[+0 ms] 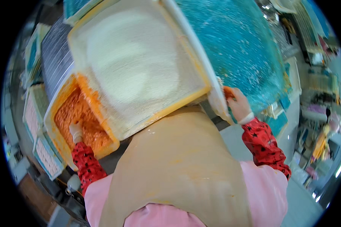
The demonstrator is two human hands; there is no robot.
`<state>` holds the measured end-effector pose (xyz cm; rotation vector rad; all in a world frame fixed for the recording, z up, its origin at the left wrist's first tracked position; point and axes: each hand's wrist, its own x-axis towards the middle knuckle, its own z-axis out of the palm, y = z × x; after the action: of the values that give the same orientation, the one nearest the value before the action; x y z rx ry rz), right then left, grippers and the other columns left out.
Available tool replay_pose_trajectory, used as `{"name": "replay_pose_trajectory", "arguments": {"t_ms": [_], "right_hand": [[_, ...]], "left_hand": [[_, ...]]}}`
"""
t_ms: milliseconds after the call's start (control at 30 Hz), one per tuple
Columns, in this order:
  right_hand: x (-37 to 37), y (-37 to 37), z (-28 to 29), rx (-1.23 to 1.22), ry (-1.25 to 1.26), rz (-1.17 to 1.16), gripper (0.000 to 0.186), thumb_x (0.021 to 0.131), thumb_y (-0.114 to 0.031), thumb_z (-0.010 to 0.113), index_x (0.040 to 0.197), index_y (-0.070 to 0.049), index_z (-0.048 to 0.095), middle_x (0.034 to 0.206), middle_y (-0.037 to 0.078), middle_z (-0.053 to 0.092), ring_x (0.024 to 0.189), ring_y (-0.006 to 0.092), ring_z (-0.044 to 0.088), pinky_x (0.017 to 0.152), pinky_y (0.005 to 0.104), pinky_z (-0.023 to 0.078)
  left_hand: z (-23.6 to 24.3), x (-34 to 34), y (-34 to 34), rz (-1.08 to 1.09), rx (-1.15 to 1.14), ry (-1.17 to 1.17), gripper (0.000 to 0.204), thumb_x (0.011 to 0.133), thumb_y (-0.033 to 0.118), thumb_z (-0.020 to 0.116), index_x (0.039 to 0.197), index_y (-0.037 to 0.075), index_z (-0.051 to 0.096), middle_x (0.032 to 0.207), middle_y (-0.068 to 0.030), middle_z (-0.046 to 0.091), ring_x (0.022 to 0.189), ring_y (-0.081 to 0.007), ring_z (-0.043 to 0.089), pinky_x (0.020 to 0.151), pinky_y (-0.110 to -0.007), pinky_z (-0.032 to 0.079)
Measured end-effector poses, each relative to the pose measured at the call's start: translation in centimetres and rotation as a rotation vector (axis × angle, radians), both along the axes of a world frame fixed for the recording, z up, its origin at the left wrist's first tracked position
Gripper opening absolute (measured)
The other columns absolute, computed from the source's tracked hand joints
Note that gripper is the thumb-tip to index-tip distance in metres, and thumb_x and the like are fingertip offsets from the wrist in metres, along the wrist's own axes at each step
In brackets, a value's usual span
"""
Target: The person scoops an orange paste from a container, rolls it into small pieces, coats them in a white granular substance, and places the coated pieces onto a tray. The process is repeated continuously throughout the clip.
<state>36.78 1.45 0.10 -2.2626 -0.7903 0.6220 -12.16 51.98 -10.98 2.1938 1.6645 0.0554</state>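
Note:
My left hand [75, 130] is down in a tub of wet orange paste [83, 113], which looks like a minced filling. The paste and blur hide its fingers, so I cannot tell how they are bent. On the other side, my right hand [240, 105] is closed around a small orange lump [228, 92], above the edge of a teal tray [234, 49] strewn with white bits. A wide bin of white powder or crumbs [132, 64] lies between my hands, its near side against my apron.
A white rim [215, 96] divides the powder bin from the teal tray. Stacked trays [45, 151] holding rows of pale pieces stand at the far left. A dark grey ribbed surface [57, 56] lies behind the orange tub. Shelves with goods [321, 140] stand at the right.

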Motion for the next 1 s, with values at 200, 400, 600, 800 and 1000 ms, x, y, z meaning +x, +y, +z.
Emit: {"name": "replay_pose_trajectory", "arguments": {"t_ms": [200, 400, 600, 800, 1000], "right_hand": [[-0.6, 3.5, 1.7, 0.199, -0.116, -0.082, 0.027, 0.086, 0.000, 0.049, 0.111, 0.000, 0.059, 0.107, 0.012, 0.060, 0.100, 0.0218, 0.056, 0.089, 0.0315, 0.043], [-3.9, 11.4, 2.3, 0.282, 0.257, 0.105, 0.029, 0.091, -0.009, 0.047, 0.115, 0.004, 0.055, 0.110, 0.012, 0.059, 0.103, 0.0185, 0.054, 0.091, 0.0296, 0.041], [0.2, 19.7, -11.0, 0.410, 0.512, 0.080, 0.032, 0.092, -0.018, 0.045, 0.115, 0.001, 0.056, 0.115, 0.012, 0.059, 0.105, 0.0203, 0.055, 0.092, 0.0298, 0.041], [-10.3, 30.0, -7.4, -0.017, -0.097, 0.444, 0.032, 0.092, -0.027, 0.045, 0.110, -0.004, 0.057, 0.093, 0.023, 0.060, 0.086, 0.0402, 0.058, 0.076, 0.0420, 0.048], [-12.4, 29.1, -5.1, -0.255, -0.600, 0.665, 0.047, 0.073, -0.030, 0.067, 0.115, -0.010, 0.055, 0.115, 0.010, 0.054, 0.118, 0.0268, 0.042, 0.098, 0.0497, 0.029]], "left_hand": [[5.9, -3.8, 5.3, -0.419, 0.320, 0.151, 0.026, 0.081, 0.022, 0.058, 0.102, 0.009, 0.065, 0.084, -0.0095, 0.064, 0.069, -0.0181, 0.059, 0.066, -0.030, 0.048], [18.8, 12.4, -2.6, 0.001, -0.632, -0.801, 0.021, 0.087, 0.015, 0.059, 0.101, 0.001, 0.063, 0.099, -0.0050, 0.062, 0.084, -0.0115, 0.059, 0.074, -0.024, 0.048], [14.4, 23.5, -8.7, -0.614, -0.598, -0.471, 0.024, 0.082, 0.013, 0.061, 0.104, 0.004, 0.064, 0.100, -0.0120, 0.064, 0.079, -0.0198, 0.062, 0.072, -0.029, 0.049], [10.2, 24.8, -7.1, -0.474, -0.008, -0.448, 0.028, 0.079, 0.007, 0.060, 0.106, 0.008, 0.064, 0.100, -0.0156, 0.063, 0.087, -0.0239, 0.063, 0.077, -0.030, 0.049], [10.6, 14.9, -4.5, -0.269, 0.209, -0.490, 0.024, 0.078, 0.010, 0.062, 0.101, 0.008, 0.066, 0.098, -0.0142, 0.064, 0.088, -0.0264, 0.062, 0.077, -0.032, 0.048]]}}
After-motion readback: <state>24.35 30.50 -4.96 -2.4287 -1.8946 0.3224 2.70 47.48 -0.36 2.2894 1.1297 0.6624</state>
